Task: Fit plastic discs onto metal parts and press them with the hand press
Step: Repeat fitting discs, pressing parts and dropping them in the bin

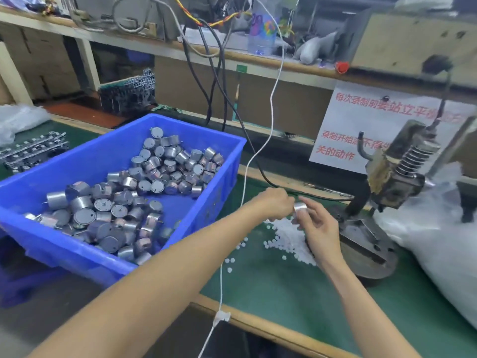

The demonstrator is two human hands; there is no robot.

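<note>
Metal motor can (299, 208) at centre-right, the right hand (318, 227) clamped round it. The left hand (275, 202) meets its end, fingertips bunched; whether they pinch a disc, I can't tell. Loose white plastic discs (286, 235) lie just below, the blue crate (180, 125) of cans further left. Looks like the fitting step. Next it needs seating squarely under the hand press (395, 177), right.

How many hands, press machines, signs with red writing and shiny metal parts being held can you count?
Hands: 2, the left hand and the right hand
Hand press: 1
Sign with red writing: 1
Metal part held between the hands: 1
Total: 5
</note>
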